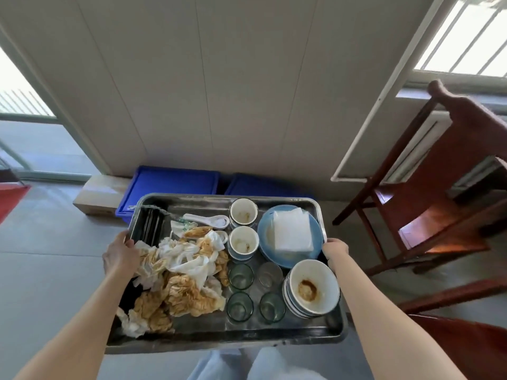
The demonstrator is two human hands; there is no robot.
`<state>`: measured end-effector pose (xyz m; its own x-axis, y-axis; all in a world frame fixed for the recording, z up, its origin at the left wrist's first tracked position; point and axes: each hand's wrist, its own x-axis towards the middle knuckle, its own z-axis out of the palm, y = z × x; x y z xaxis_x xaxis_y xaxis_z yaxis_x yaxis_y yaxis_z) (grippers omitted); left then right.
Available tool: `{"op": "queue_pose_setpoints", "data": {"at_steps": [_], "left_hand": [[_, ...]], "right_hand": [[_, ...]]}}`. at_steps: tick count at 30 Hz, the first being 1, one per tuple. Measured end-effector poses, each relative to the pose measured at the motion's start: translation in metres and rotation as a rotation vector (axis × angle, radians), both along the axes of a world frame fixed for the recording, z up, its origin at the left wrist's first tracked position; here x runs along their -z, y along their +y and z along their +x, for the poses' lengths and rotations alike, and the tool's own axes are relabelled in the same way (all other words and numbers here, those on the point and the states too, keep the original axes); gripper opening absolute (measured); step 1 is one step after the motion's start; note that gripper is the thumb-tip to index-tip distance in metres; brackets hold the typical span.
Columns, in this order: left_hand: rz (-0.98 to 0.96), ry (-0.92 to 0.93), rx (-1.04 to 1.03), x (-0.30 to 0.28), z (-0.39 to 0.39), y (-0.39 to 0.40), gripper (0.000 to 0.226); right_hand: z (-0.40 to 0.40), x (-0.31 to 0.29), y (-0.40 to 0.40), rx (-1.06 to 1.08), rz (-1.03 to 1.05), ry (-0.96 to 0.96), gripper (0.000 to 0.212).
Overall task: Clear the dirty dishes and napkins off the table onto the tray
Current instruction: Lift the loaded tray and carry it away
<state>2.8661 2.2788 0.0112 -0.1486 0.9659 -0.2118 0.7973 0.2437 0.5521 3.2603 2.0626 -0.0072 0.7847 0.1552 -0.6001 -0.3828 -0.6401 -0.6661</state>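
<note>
Carrying the loaded tray in both hands

My left hand [120, 255] and right hand [335, 252] are gripping the side rims of the metal tray [219, 329], fingers curled over the edges; it is holding stained napkins [178, 275] on the left, glasses [255, 292] mid-tray, and bowls [312, 287] and a blue plate [264, 229] on the right

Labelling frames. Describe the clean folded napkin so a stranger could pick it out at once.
Find the metal tray the person carries. In its far right corner sits a blue plate, and the folded napkin lies flat on it. It is white and square, unlike the crumpled brown-stained napkins heaped on the tray's left.
</note>
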Motion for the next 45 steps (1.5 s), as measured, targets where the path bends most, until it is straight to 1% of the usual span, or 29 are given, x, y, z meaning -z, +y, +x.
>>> {"op": "queue_pose_setpoints", "data": {"at_steps": [6, 9, 13, 16, 21, 27, 35, 41, 45], "left_hand": [[-0.006, -0.030, 0.009, 0.008, 0.076, 0.093, 0.036], [-0.006, -0.036, 0.017, 0.022, 0.114, 0.132, 0.035], [-0.021, -0.023, 0.009, 0.052, 0.163, 0.170, 0.034], [-0.056, -0.031, -0.024, 0.080, 0.198, 0.196, 0.033], [-0.087, -0.012, -0.030, 0.124, 0.248, 0.233, 0.034], [-0.095, 0.027, 0.016, 0.194, 0.300, 0.282, 0.030], [-0.134, 0.059, 0.042, 0.303, 0.352, 0.327, 0.031], [-0.154, 0.067, 0.078, 0.382, 0.381, 0.352, 0.034], [-0.154, 0.052, 0.095, 0.425, 0.397, 0.363, 0.034]], "right_hand": [[0.066, 0.014, 0.077, 0.092, -0.011, 0.002, 0.030], [0.101, 0.027, 0.110, 0.113, -0.021, 0.008, 0.030], [0.148, 0.055, 0.149, 0.100, -0.026, 0.046, 0.034], [0.181, 0.079, 0.176, 0.080, -0.024, 0.007, 0.032], [0.229, 0.122, 0.210, 0.115, -0.056, 0.035, 0.031], [0.272, 0.191, 0.242, 0.165, -0.082, 0.029, 0.030], [0.314, 0.302, 0.273, 0.210, -0.088, 0.057, 0.035], [0.334, 0.384, 0.288, 0.185, -0.107, 0.038, 0.037], [0.345, 0.423, 0.295, 0.098, -0.172, 0.010, 0.034]]}}
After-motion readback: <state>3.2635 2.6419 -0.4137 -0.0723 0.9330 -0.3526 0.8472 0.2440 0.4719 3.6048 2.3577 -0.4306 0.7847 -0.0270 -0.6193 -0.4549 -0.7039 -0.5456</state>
